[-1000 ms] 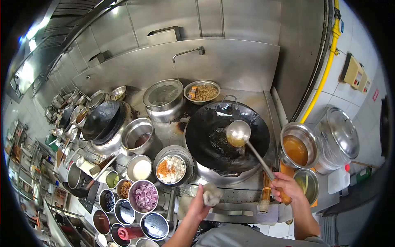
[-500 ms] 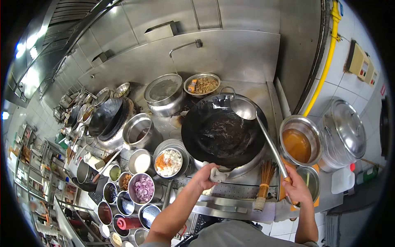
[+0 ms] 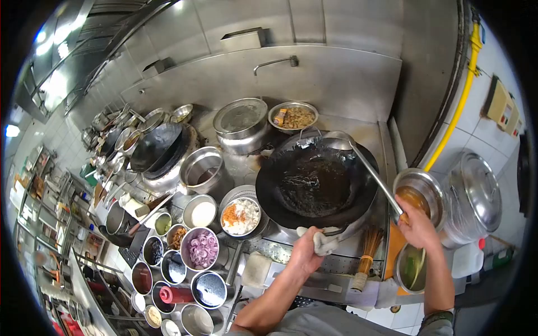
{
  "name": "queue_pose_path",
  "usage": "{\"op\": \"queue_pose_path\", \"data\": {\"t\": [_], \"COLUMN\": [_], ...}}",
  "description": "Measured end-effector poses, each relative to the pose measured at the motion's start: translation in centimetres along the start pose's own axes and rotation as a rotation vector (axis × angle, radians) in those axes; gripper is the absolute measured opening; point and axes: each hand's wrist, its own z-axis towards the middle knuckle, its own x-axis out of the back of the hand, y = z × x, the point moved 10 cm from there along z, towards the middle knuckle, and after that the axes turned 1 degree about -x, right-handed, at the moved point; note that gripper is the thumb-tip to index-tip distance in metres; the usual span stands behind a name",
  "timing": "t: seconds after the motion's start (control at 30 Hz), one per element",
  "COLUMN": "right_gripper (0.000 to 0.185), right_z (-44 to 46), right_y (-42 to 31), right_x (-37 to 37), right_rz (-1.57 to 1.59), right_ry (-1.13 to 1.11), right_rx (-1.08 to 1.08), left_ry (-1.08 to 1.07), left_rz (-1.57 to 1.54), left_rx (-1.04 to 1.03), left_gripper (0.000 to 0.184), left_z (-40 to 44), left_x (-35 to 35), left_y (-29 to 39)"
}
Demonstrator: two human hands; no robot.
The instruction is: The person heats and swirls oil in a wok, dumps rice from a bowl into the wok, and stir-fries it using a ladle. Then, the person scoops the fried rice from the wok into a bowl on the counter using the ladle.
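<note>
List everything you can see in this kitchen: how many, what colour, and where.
Main wok: 1, black, centre
Ladle: 1, silver, slanting from wok's far side
Cloth: 1, off-white, at wok's near handle
Brush: 1, tan, front right of wok
Bowl of brown liquid: 1, silver, right
Lid: 1, silver, far right
Tap: 1, silver, back wall
Pipe: 1, yellow, right wall
Neighbouring wok: 1, black, left
Sliced onions: one potful, purple, lower left
Bottle: 1, red, lower left
Other pots and pans: many, mostly silver, too crowded to count
Left hand: 1, bare, gripping cloth
Right hand: 1, bare, gripping ladle
</note>
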Motion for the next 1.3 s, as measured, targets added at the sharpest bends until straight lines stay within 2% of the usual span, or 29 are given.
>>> {"op": "queue_pose_path", "data": {"t": [0.17,0.37,0.6,0.77,0.8,0.9,1.03,1.07,1.17,1.2,1.3], "right_gripper": [0.064,0.064,0.063,0.064,0.065,0.065,0.067,0.067,0.067,0.063,0.068], "right_z": [3.1,6.4,11.0,13.3,13.5,14.7,15.0,16.0,16.6,15.4,15.8], "right_y": [-2.2,-7.8,-14.9,-20.2,-21.0,-24.2,-27.5,-27.8,-29.5,-30.9,-31.0], "right_x": [0.4,0.3,-0.8,-0.9,-1.0,-0.8,-1.0,-1.2,-1.3,-1.2,-1.3], "right_rz": [-0.074,-0.033,-0.102,-0.176,-0.141,-0.305,-0.288,-0.357,-0.401,-0.392,-0.326], "right_ry": [0.044,-0.034,-0.028,-0.083,-0.131,-0.021,-0.119,-0.055,-0.051,-0.087,-0.109], "right_rx": [0.135,0.121,0.326,0.290,0.207,0.412,0.301,0.431,0.476,0.412,0.312], "left_ry": [-0.010,-0.034,-0.143,-0.126,-0.153,-0.155,-0.223,-0.247,-0.268,-0.272,-0.283], "left_rz": [-0.081,-0.140,-0.206,-0.247,-0.254,-0.280,-0.338,-0.354,-0.397,-0.392,-0.378], "left_rx": [-0.111,-0.234,-0.378,-0.407,-0.414,-0.405,-0.384,-0.382,-0.367,-0.366,-0.388], "left_gripper": [0.023,0.022,0.025,0.028,0.029,0.032,0.034,0.035,0.036,0.036,0.035], "left_z": [0.0,-2.1,-3.5,-2.9,-3.1,-3.5,-3.0,-3.1,-2.6,-2.8,-3.1], "left_x": [-1.6,-4.1,-6.2,-5.8,-6.2,-6.7,-6.8,-7.0,-6.8,-6.8,-6.7], "left_y": [2.0,6.2,12.8,16.4,17.2,19.0,20.6,21.0,22.0,22.2,22.6]}}
